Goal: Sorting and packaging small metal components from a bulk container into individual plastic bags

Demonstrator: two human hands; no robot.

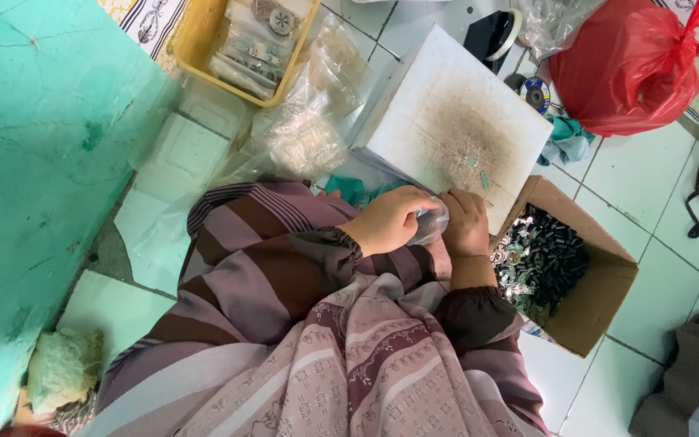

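Both hands, left hand [386, 220] and right hand [464, 222], pinch a small clear bag [430, 225], its length lying across between them, beside the white block [446, 121].

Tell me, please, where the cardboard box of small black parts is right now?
In the head view the cardboard box sits on the tiled floor at the right, just beyond the right hand and below the white block.

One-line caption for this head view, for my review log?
Seated on a tiled floor, left hand and right hand hold a small clear bag beside a white block and cardboard box.
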